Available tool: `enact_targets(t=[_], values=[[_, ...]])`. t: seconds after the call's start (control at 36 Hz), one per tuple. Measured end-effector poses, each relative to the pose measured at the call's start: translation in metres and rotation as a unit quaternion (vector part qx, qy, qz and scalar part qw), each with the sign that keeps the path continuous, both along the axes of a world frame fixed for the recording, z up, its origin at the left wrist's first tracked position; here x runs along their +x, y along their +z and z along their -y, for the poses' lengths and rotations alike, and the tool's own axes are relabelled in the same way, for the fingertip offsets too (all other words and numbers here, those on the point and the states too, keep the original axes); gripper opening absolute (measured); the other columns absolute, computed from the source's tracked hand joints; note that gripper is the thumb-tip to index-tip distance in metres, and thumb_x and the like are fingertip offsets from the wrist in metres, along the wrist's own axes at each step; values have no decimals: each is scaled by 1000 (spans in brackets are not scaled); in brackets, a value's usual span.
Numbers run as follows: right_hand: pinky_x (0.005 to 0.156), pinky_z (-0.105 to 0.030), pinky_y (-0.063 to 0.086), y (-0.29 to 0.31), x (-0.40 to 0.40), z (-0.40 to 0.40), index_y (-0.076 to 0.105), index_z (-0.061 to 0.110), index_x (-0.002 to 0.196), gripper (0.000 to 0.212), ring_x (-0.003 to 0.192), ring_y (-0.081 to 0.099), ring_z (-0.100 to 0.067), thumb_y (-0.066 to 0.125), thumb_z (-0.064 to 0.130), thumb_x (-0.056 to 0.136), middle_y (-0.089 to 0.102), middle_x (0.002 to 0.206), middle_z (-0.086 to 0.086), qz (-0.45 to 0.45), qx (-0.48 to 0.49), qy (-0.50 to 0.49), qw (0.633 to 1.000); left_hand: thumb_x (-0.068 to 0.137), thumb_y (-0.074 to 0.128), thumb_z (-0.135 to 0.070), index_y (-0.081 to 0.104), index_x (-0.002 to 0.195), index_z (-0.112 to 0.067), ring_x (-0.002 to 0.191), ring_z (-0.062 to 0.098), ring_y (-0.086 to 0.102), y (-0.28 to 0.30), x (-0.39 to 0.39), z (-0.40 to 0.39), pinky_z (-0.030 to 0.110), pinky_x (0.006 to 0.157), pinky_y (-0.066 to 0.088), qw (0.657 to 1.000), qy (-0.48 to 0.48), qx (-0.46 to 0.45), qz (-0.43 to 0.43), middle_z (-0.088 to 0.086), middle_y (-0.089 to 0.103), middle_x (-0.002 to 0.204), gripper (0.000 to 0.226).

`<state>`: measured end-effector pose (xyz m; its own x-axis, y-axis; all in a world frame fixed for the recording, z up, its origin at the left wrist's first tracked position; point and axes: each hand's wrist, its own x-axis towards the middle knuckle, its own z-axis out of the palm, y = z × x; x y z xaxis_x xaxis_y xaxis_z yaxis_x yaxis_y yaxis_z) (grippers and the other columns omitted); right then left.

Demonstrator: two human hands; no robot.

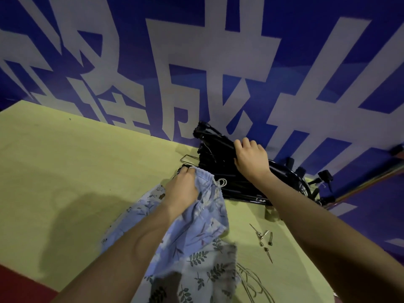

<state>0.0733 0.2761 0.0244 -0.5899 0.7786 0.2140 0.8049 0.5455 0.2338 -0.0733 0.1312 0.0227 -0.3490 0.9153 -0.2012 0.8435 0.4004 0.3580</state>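
Note:
A light blue garment with a leaf print and a white drawstring (205, 217) lies on the yellow-green table (76, 171). My left hand (182, 186) grips its gathered waistband at the top edge. My right hand (251, 158) curls its fingers over a stack of black clip hangers (220, 171) piled against the wall. A wire hanger hook (188, 157) pokes out to the left of the pile.
A blue wall banner with large white characters (196, 62) stands right behind the table. Several small metal clips and pins (264, 239) lie on the table at the right. Thin pale cords (253, 283) trail near the front edge. More leaf-print cloth (207, 276) lies in front.

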Motion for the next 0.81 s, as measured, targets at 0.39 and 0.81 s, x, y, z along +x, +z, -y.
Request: enact_targets(t=[0.39, 0.81], values=[[56, -32, 32, 50, 57, 51, 36, 10, 124, 48, 80, 63, -35, 53, 32, 86, 59, 103, -9, -45, -52, -19, 997, 88, 54, -8, 20, 150, -12, 129, 31, 43, 12, 24, 7, 41, 98, 44, 997, -33, -11, 63, 8, 29, 150, 70], [60, -32, 36, 36, 117, 117, 41, 18, 125, 54, 89, 64, -35, 57, 47, 82, 64, 106, -4, -73, -110, 56, 990, 79, 65, -2, 25, 146, -7, 124, 33, 47, 9, 31, 39, 38, 96, 46, 992, -30, 16, 123, 11, 32, 149, 79]])
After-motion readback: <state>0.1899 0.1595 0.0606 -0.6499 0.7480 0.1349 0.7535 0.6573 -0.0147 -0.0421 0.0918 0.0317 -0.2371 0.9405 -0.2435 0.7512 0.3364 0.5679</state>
